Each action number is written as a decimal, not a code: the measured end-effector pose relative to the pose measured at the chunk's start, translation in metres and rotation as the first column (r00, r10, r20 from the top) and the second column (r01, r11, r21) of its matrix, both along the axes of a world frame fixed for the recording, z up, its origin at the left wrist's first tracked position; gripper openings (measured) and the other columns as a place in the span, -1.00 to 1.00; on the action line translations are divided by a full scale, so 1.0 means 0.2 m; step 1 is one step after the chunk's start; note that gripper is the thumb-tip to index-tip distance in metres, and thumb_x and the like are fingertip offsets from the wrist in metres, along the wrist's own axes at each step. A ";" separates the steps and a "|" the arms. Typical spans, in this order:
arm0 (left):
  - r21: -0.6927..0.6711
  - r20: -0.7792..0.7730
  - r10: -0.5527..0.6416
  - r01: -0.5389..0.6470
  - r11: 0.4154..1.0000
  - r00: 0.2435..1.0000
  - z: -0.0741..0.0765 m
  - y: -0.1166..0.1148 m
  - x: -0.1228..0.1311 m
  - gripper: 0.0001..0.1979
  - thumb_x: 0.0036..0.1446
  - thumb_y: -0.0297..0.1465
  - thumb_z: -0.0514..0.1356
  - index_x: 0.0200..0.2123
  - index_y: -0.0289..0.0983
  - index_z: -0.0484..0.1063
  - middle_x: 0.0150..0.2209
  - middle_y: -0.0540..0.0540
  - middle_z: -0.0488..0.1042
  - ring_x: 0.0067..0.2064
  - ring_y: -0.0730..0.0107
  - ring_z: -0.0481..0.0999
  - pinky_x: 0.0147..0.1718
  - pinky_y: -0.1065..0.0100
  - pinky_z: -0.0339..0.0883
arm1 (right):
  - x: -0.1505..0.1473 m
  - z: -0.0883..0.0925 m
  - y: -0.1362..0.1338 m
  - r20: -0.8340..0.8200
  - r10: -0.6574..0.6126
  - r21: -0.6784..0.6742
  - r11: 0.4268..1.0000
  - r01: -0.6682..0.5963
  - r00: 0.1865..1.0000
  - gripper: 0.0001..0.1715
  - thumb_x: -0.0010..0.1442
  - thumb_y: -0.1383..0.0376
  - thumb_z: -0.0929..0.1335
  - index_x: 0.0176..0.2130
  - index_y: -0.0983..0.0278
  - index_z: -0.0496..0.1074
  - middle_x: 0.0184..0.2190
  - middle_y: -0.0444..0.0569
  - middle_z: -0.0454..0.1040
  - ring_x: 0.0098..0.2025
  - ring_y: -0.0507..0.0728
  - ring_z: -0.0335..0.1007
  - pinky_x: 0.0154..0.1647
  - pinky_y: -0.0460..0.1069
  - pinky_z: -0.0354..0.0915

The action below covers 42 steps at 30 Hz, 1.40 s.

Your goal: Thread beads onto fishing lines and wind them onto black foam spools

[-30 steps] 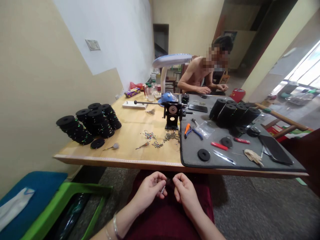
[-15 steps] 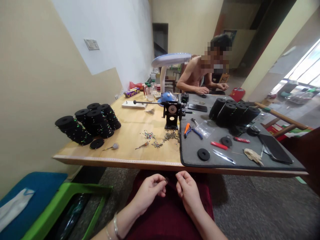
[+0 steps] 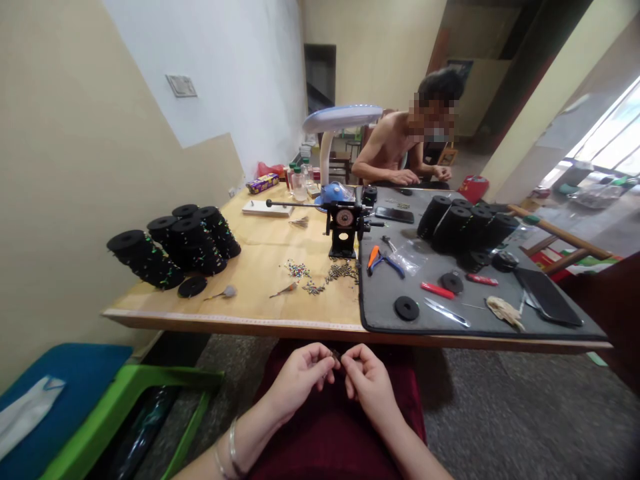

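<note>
The left hand (image 3: 306, 375) pinches a tiny dark piece (image 3: 336, 356) on the near side of the worktop (image 3: 255, 267); the right hand (image 3: 367, 377) bunches just right of it, grip and piece's long axis unclear.

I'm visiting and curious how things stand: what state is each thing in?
Left hand, pinching a small dark piece
Right hand, thumb and forefinger together beside it
Lamp, upright; lit or not, unclear
Phone, flat, screen dark
Blue-handled pliers, handles spread
Green-topped jars, lids on
Black discs at left, mostly stacked
Small colored pieces, loosely scattered
Clear plastic bag, crumpled
</note>
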State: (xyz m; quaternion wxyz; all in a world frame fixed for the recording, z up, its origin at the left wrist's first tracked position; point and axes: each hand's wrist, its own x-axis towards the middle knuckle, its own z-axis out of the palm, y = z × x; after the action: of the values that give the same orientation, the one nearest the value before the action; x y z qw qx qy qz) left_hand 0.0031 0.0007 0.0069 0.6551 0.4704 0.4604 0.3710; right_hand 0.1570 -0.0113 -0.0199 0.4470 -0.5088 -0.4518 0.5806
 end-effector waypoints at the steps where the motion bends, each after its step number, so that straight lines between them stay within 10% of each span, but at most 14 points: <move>1: 0.027 -0.030 0.005 -0.004 1.000 1.000 0.00 0.00 0.00 -0.75 0.04 -0.25 0.24 -0.44 -0.36 0.43 -0.56 -0.02 0.41 -0.54 0.52 0.31 -0.58 0.49 0.12 | 0.00 0.00 0.00 0.019 0.011 0.004 1.000 -0.011 1.000 -0.56 0.10 -0.06 0.32 -0.41 0.26 0.26 -0.81 -0.30 0.23 -0.77 -0.08 -0.02 -0.71 -0.17 -0.08; 8: 0.086 -0.094 0.082 -0.074 0.994 0.992 0.03 0.01 -0.01 -0.78 0.00 -0.27 0.24 -0.50 -0.32 0.41 -0.57 0.01 0.38 -0.52 0.48 0.31 -0.49 0.45 0.17 | 0.02 0.02 -0.01 0.226 0.110 0.100 0.986 -0.135 0.968 -0.71 0.21 0.08 0.26 -0.21 0.24 0.33 -0.72 -0.22 0.38 -0.73 -0.02 0.15 -0.66 -0.14 0.08; 16: 0.110 -0.147 0.092 -0.076 0.991 0.985 0.02 0.00 -0.01 -0.78 -0.01 -0.26 0.24 -0.51 -0.31 0.38 -0.61 0.02 0.38 -0.54 0.47 0.34 -0.53 0.45 0.20 | 0.04 0.07 -0.01 0.476 0.081 0.285 0.928 -0.241 0.876 -0.80 0.21 0.26 0.27 -0.42 0.18 0.42 -0.58 -0.14 0.44 -0.58 0.04 0.32 -0.52 -0.11 0.15; 28: -0.138 0.050 0.102 -0.094 0.986 0.994 -0.03 -0.02 0.01 -0.75 -0.06 -0.29 0.30 -0.45 -0.31 0.30 -0.48 -0.04 0.48 -0.54 0.50 0.45 -0.64 0.53 0.24 | 0.00 0.00 0.02 -0.147 0.005 -0.124 0.992 -0.023 0.989 -0.54 0.05 -0.08 0.34 -0.39 0.23 0.19 -0.82 -0.35 0.20 -0.80 -0.12 -0.18 -0.76 -0.19 -0.24; 42: -0.069 0.069 0.017 -0.012 0.998 0.997 -0.05 -0.03 0.02 -0.73 -0.01 -0.27 0.28 -0.50 -0.31 0.28 -0.62 -0.02 0.46 -0.67 0.60 0.27 -0.66 0.53 0.04 | -0.02 0.05 0.01 -0.079 0.104 -0.111 0.987 -0.112 0.991 -0.58 0.05 -0.03 0.34 -0.37 0.28 0.27 -0.82 -0.32 0.25 -0.81 -0.12 -0.10 -0.78 -0.19 -0.18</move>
State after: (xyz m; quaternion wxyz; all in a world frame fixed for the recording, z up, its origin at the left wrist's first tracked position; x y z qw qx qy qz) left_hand 0.0068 -0.0062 -0.0038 0.6836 0.4312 0.4532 0.3759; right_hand 0.1528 -0.0090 -0.0105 0.4010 -0.4870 -0.4278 0.6473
